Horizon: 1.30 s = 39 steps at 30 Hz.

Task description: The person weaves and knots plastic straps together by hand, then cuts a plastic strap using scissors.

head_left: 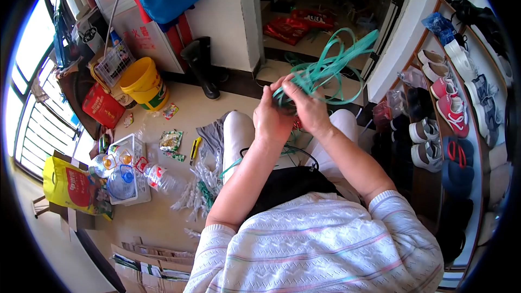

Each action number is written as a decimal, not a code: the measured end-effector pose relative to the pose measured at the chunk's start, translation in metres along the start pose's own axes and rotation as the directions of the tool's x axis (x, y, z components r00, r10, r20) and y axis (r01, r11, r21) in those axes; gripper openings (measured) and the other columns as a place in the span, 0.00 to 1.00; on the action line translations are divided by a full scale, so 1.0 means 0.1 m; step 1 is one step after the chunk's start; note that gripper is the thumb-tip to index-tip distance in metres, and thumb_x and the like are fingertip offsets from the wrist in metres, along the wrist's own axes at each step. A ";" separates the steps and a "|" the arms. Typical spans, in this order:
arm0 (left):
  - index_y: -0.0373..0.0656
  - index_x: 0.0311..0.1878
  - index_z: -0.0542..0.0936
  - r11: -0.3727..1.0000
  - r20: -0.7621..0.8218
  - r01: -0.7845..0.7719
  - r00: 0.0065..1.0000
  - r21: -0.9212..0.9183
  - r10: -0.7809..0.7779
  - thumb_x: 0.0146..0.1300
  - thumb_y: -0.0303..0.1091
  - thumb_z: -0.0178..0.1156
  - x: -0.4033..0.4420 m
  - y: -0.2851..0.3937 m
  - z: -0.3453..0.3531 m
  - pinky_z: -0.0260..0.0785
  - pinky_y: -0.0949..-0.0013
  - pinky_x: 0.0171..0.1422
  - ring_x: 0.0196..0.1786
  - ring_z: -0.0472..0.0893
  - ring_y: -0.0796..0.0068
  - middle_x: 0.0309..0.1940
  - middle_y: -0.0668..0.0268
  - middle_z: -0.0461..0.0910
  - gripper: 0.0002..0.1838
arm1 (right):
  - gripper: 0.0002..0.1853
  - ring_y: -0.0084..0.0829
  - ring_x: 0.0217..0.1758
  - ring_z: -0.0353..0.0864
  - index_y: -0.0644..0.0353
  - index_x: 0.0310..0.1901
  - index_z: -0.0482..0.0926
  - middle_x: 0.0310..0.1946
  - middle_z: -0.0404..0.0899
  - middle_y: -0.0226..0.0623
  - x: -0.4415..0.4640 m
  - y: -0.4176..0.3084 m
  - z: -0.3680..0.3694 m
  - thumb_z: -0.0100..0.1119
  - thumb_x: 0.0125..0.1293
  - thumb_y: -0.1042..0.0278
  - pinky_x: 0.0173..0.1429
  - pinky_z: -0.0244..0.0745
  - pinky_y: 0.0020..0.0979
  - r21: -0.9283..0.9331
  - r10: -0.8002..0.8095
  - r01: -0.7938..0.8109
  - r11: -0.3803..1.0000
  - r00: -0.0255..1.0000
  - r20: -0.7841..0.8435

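A loose bundle of green plastic strapping [336,65] fans out to the upper right in front of me. My right hand [307,106] is closed around its lower end, thumb on top. Close against it, my left hand [273,114] also has its fingers curled on the strapping; the fingertips are partly hidden. A thin green strand [232,167] hangs by my left knee. On my lap lies something black [287,184], mostly covered by my arms. Left of my legs, whitish plastic strips [199,187] are heaped on the floor with some green ones.
A white basket [142,176] with plastic bottles stands at left, near a yellow cutter [195,151]. Beyond are a yellow bucket [144,82] and black boots [202,70]. A shoe rack [434,97] lines the right side. Flattened cardboard [149,260] lies at lower left.
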State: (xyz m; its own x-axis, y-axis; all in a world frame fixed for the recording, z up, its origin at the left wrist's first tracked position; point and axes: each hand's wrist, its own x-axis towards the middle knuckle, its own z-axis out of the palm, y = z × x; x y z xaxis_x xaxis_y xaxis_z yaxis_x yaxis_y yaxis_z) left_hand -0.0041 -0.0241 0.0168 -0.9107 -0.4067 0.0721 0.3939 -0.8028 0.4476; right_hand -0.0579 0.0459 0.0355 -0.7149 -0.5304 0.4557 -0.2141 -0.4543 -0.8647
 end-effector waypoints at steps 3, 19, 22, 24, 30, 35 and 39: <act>0.44 0.56 0.68 0.983 -0.114 0.162 0.979 -0.083 -0.170 0.71 0.48 0.35 -0.12 0.01 0.24 0.52 0.56 0.68 0.61 0.66 0.63 0.56 0.62 0.68 0.22 | 0.04 0.22 0.34 0.76 0.64 0.39 0.73 0.31 0.78 0.33 0.13 -0.19 0.03 0.50 0.64 0.76 0.40 0.72 0.23 0.197 0.001 0.001 0.980 1.000 -0.013; 0.37 0.56 0.70 0.831 0.258 -0.101 0.965 0.546 -0.053 0.57 0.46 0.62 -0.08 0.18 0.08 0.66 0.74 0.46 0.40 0.73 0.80 0.41 0.68 0.75 0.29 | 0.05 0.16 0.18 0.66 0.62 0.36 0.74 0.20 0.69 0.26 -0.11 -0.10 -0.10 0.55 0.60 0.71 0.21 0.60 0.19 0.057 0.089 -0.090 0.994 0.996 0.009; 0.36 0.59 0.68 0.724 0.272 0.000 0.927 0.690 -0.260 0.55 0.38 0.64 -0.08 0.34 0.13 0.65 0.70 0.54 0.50 0.73 0.75 0.49 0.65 0.75 0.30 | 0.06 0.20 0.22 0.72 0.61 0.36 0.73 0.21 0.71 0.29 -0.24 -0.06 -0.17 0.55 0.58 0.72 0.22 0.66 0.22 -0.062 0.230 -0.221 0.973 0.950 0.214; 0.35 0.56 0.71 0.666 0.311 -0.026 0.897 0.746 -0.313 0.54 0.35 0.64 -0.06 0.35 0.12 0.66 0.69 0.55 0.48 0.75 0.74 0.44 0.63 0.77 0.27 | 0.05 0.21 0.20 0.72 0.62 0.35 0.73 0.21 0.71 0.29 -0.27 -0.08 -0.19 0.56 0.56 0.76 0.22 0.66 0.22 -0.122 0.323 -0.300 0.946 0.906 0.275; 0.35 0.51 0.75 0.575 0.193 0.085 0.894 0.813 -0.405 0.62 0.38 0.58 -0.15 0.33 0.13 0.72 0.73 0.37 0.36 0.77 0.76 0.38 0.61 0.79 0.19 | 0.09 0.25 0.22 0.76 0.64 0.37 0.74 0.25 0.75 0.33 -0.28 -0.15 -0.33 0.58 0.53 0.80 0.25 0.70 0.24 -0.126 0.522 -0.521 0.844 0.745 0.415; 0.35 0.44 0.77 0.703 0.200 0.014 0.954 0.711 -0.222 0.66 0.42 0.52 -0.14 0.23 -0.01 0.72 0.73 0.37 0.30 0.77 0.77 0.34 0.61 0.79 0.17 | 0.12 0.27 0.38 0.81 0.63 0.43 0.75 0.38 0.78 0.35 -0.29 0.02 -0.62 0.62 0.58 0.72 0.41 0.75 0.25 -0.272 0.410 -0.307 0.912 0.715 0.566; 0.37 0.34 0.75 0.480 0.187 -0.102 0.973 0.871 -0.132 0.68 0.39 0.49 -0.15 0.25 -0.02 0.66 0.76 0.28 0.22 0.72 0.82 0.21 0.68 0.74 0.14 | 0.08 0.17 0.32 0.76 0.62 0.41 0.76 0.32 0.78 0.29 -0.26 -0.28 -0.91 0.60 0.60 0.71 0.38 0.73 0.19 -0.231 0.411 -0.351 0.907 0.856 0.314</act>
State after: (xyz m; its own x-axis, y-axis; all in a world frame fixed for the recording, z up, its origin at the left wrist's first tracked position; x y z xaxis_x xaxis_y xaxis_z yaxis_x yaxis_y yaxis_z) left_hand 0.0197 -0.0388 0.0255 -0.9618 -0.2083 0.1778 0.1740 0.0362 0.9841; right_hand -0.0939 0.1381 0.0287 -0.4912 -0.8651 0.1011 -0.0970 -0.0610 -0.9934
